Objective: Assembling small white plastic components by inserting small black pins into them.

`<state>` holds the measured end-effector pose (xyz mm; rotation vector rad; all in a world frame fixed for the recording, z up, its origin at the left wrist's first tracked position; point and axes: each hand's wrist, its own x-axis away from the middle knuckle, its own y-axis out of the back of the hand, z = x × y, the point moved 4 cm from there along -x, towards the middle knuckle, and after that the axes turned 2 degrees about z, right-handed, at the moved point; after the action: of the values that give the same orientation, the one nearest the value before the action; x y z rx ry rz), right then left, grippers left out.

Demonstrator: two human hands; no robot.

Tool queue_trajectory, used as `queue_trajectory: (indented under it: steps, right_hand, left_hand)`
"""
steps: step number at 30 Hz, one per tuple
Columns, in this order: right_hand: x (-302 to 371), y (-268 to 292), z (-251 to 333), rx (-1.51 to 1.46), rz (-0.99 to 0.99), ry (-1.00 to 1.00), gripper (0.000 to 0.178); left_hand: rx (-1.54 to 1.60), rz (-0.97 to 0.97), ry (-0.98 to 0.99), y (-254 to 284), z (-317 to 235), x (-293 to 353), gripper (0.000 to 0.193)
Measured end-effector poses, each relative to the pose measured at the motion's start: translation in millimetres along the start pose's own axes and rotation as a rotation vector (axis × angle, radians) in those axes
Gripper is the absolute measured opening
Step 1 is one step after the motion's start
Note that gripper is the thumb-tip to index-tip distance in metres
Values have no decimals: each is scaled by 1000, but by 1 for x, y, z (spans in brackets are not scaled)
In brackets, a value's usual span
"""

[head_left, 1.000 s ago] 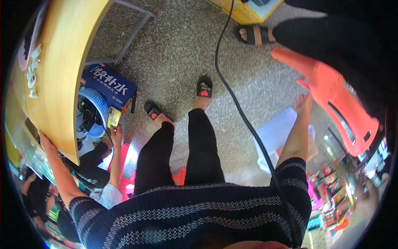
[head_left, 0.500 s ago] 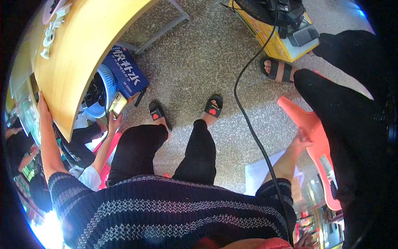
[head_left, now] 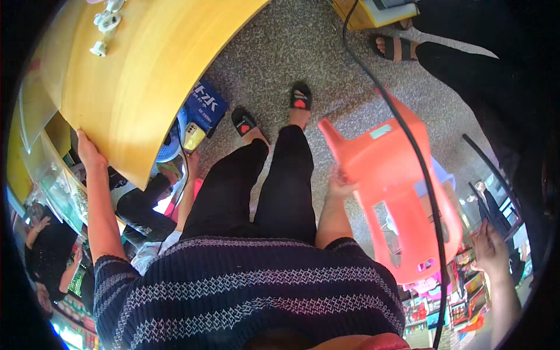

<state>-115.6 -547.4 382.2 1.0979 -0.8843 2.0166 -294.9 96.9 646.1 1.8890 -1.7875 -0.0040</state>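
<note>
At the left of the frame I see the left hand (head_left: 88, 153) gripping the edge of the one yellow table (head_left: 146, 87), fingers curled. In the middle the right hand (head_left: 340, 184) clasps one orange plastic stool (head_left: 402, 192); I judge it is being lifted and next needs clear floor. Two black sandals (head_left: 274, 111) stand above.

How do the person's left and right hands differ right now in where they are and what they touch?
The left hand rests on the edge of the yellow wooden table, while the right hand grips the orange plastic stool. The left hand is stretched out to the person's side; the right hand stays close beside the leg. The table stands level; the stool is tipped, legs pointing away. Both hands are bare.
</note>
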Motion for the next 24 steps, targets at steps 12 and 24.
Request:
queue_trajectory:
  steps: [12, 24]
  right_hand:
    - [7, -158, 133, 2327, 427, 1222, 74]
    - [-18, -164, 74, 2127, 991, 224, 86]
  left_hand:
    - [-43, -41, -107, 3, -4, 9, 42]
    - [-238, -123, -170, 13, 8, -5, 46]
